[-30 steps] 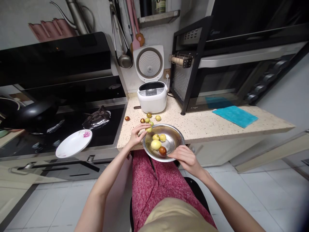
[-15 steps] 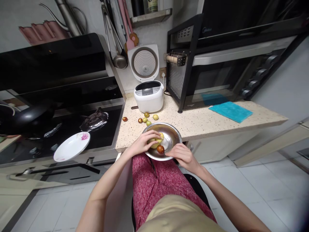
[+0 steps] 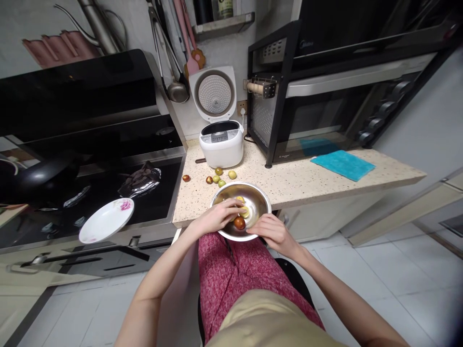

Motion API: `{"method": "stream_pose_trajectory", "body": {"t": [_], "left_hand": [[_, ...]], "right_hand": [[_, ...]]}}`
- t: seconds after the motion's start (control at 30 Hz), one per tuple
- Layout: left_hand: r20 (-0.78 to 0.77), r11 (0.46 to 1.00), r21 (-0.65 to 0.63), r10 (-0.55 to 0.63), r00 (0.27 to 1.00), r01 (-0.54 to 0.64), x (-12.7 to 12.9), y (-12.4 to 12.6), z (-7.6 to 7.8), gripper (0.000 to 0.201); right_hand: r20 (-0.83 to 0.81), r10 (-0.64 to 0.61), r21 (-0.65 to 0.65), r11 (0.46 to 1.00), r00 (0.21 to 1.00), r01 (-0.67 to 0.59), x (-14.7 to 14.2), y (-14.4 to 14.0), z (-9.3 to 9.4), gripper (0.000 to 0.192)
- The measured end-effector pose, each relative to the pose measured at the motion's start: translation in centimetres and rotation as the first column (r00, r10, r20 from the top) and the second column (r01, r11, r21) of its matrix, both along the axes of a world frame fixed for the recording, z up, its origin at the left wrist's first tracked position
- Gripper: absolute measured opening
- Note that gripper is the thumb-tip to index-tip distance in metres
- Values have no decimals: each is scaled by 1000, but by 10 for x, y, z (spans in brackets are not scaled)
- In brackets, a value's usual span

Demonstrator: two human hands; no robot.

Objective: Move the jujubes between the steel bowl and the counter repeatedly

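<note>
A stainless steel bowl point(image 3: 258, 195) is tilted at the counter's front edge, above my lap. My right hand point(image 3: 273, 232) grips its right rim between thumb and fingers. My left hand point(image 3: 220, 215) reaches in over the left rim, its fingers closed around a yellow fruit point(image 3: 244, 212) and partly hiding it. A shiny red-brown jujube point(image 3: 239, 222) lies in the bowl just below those fingertips. On the counter behind the bowl sit several loose jujubes, among them a green one point(image 3: 222, 183), a yellow-green one point(image 3: 232, 174) and a brown one point(image 3: 186, 178).
An open white rice cooker point(image 3: 221, 148) stands behind the fruit. On the left, a white floral plate point(image 3: 106, 220) rests at the stove's point(image 3: 162, 188) front edge. To the right are a black oven point(image 3: 325, 115) on a rack and a turquoise cloth point(image 3: 343, 165).
My left hand's fingers have moved a little right and down in the bowl and drawn together over the yellow fruit. My right hand stays on the rim. The view has shifted slightly.
</note>
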State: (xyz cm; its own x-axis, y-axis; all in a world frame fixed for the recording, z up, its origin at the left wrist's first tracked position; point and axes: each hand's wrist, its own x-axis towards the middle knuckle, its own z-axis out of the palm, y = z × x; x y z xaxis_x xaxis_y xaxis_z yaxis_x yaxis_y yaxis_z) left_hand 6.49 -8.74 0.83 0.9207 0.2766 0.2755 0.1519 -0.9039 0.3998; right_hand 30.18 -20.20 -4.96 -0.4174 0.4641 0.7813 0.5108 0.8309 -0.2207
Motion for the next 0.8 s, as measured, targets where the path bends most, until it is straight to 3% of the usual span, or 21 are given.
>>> {"method": "stream_pose_trajectory", "body": {"t": [0.2, 0.33, 0.47, 0.57, 0.63, 0.8], "left_hand": [[-18, 998, 54, -21, 1000, 21, 1, 0, -1, 37], [101, 1000, 14, -16, 995, 14, -1, 2, 3, 37], [329, 987, -46, 162, 930, -156, -9, 17, 2, 35], [459, 935, -101, 346, 818, -339, -16, 36, -9, 31], [467, 906, -121, 412, 782, -405, -20, 49, -20, 32], [308, 921, -91, 389, 868, -380, -26, 69, -46, 47]], "right_hand": [[27, -3, 14, 1000, 1000, 2, 1, 1, -1, 31], [1, -6, 1, 1000, 1000, 6, 0, 0, 1, 28], [-42, -5, -10, 1000, 999, 4, 0, 1, 1, 26], [-32, 3, -3, 1000, 999, -3, 3, 3, 1, 28], [-22, 4, -10, 1000, 1000, -4, 5, 3, 3, 29], [-1, 10, -38, 999, 1000, -10, 15, 1, 7, 29]]}}
